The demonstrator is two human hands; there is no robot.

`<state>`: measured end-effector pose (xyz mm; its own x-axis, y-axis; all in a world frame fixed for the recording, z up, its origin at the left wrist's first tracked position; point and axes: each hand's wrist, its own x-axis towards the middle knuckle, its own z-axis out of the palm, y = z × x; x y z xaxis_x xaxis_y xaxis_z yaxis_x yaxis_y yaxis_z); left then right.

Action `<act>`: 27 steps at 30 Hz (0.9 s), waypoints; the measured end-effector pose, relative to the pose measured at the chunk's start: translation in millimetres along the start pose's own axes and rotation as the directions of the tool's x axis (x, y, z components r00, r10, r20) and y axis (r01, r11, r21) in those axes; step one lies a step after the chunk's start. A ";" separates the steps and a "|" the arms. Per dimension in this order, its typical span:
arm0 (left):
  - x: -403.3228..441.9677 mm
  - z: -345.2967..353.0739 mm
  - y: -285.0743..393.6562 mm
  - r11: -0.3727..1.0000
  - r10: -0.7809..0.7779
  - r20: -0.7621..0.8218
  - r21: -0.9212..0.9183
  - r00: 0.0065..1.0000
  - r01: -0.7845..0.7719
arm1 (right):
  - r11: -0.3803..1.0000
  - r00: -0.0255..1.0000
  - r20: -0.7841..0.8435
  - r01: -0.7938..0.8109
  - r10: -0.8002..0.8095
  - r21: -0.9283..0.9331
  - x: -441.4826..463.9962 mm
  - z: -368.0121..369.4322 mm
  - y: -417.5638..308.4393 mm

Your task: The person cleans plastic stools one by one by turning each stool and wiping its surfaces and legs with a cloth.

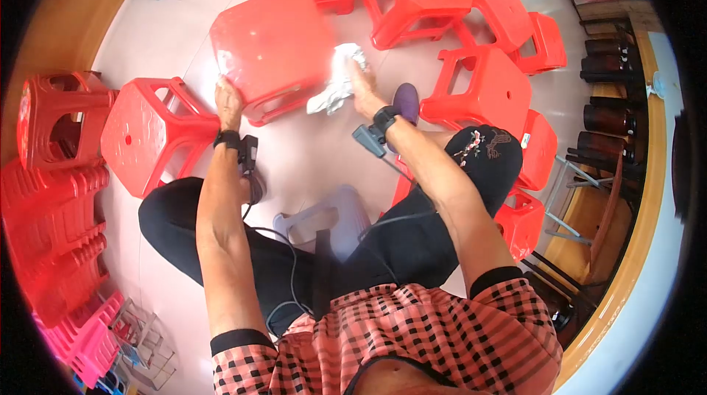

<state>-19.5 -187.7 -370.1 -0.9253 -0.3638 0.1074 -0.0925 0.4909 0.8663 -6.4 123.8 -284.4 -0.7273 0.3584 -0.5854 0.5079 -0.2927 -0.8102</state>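
Observation:
A red plastic stool [272, 41] is in front of me, its smooth square seat facing up towards me. At its near left corner, my left hand [229, 104] grips the edge, with part of the fingers hidden. My right hand [361, 85] is by the stool's right side, closed on a crumpled white cloth [335, 91] that hangs down beside the seat and looks slightly blurred. Both wrists wear black bands with small devices and cables.
More red stools [479, 89] stand to the right and at the back. Another red stool [147, 133] is at my left, near red stacked stools [59, 225]. A grey stool [328, 218] is under me. Dark chairs [607, 122] line the right wall.

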 end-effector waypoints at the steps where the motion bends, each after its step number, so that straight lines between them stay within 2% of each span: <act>1: 7.0 -13.7 7.1 0.989 -0.138 0.062 0.065 0.989 0.134 | 0.999 0.997 0.070 0.022 -0.020 -0.029 13.4 8.0 14.7; 2: 16.6 -19.1 -9.5 0.981 -0.154 0.049 0.128 0.987 0.147 | 0.997 0.990 0.139 0.045 -0.036 -0.056 27.3 14.3 29.2; 3: 13.3 -26.5 2.4 0.996 -0.084 -0.012 0.024 0.996 0.085 | 0.998 0.981 0.193 0.031 -0.021 -0.049 25.1 23.7 29.4; 4: 10.9 -34.8 14.3 0.997 -0.022 -0.081 -0.075 0.996 0.016 | 0.994 0.994 0.104 0.038 -0.027 -0.104 26.8 39.8 35.8; 6: 32.6 -48.8 -5.6 0.981 -0.175 -0.056 0.073 0.983 0.179 | 0.998 0.993 0.116 -0.011 0.018 -0.066 32.9 66.9 46.8; 7: 42.3 -52.0 -16.1 0.956 -0.251 -0.052 0.146 0.967 0.256 | 1.000 0.973 0.229 -0.022 0.023 -0.010 43.7 79.1 56.9; 8: 42.4 -47.9 -0.2 0.944 -0.141 -0.186 0.272 0.972 0.189 | 0.999 0.961 0.273 -0.029 0.035 -0.027 46.7 93.5 59.3; 10: 38.3 -42.7 54.8 0.845 0.132 -0.390 0.525 0.911 0.102 | 1.000 0.910 0.413 -0.017 0.023 -0.020 53.3 120.8 61.5; 11: 42.9 -43.6 59.9 0.869 0.205 -0.334 0.495 0.920 -0.013 | 1.000 0.862 0.506 -0.004 -0.001 0.009 55.7 133.7 60.3; 12: 46.3 -40.8 68.7 0.864 0.185 -0.247 0.501 0.951 -0.038 | 0.998 0.772 0.633 0.026 -0.051 0.049 46.0 140.4 45.5; 14: 44.8 -28.1 87.9 0.856 0.137 -0.063 0.510 0.989 -0.086 | 0.999 0.644 0.765 -0.002 0.030 -0.038 3.5 143.5 -3.6; 15: 45.9 -17.8 86.4 0.885 0.206 -0.022 0.432 0.978 -0.177 | 0.986 0.583 0.812 0.121 0.023 -0.114 7.2 147.8 -3.0; 16: 47.1 -8.6 77.2 0.887 0.267 0.001 0.390 0.964 -0.246 | 0.985 0.634 0.772 0.104 0.044 -0.141 9.8 144.3 -0.6; 18: 45.3 -3.7 85.0 0.813 0.277 0.047 0.521 0.960 -0.260 | 0.978 0.727 0.683 0.074 0.079 -0.193 6.7 135.8 -6.5; 19: 44.6 -3.5 90.1 0.783 0.289 0.088 0.551 0.953 -0.288 | 0.989 0.758 0.651 0.070 0.034 -0.133 29.4 129.3 12.8; 22: 50.6 -10.0 102.3 0.684 0.283 0.178 0.651 0.942 -0.329 | 0.994 0.808 0.588 0.032 0.034 -0.102 36.6 93.9 -3.4; 24: 65.5 -10.1 102.6 0.612 0.237 0.189 0.733 0.953 -0.298 | 0.980 0.839 0.544 0.082 0.030 -0.180 60.2 81.1 -12.3; 25: 74.3 -12.8 91.8 0.623 0.263 0.200 0.712 0.944 -0.325 | 0.970 0.853 0.521 0.103 0.028 -0.220 75.5 77.4 -16.5; 27: 88.5 -17.9 84.3 0.619 0.242 0.159 0.735 0.957 -0.279 | 0.984 0.851 0.521 0.146 -0.074 -0.099 101.5 78.2 -39.4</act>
<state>-102.6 -192.6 -278.8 -0.9664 -0.1034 0.2352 -0.0697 0.9866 0.1475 -136.4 102.3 -309.5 -0.8964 -0.1350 -0.4222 0.4395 -0.1479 -0.8860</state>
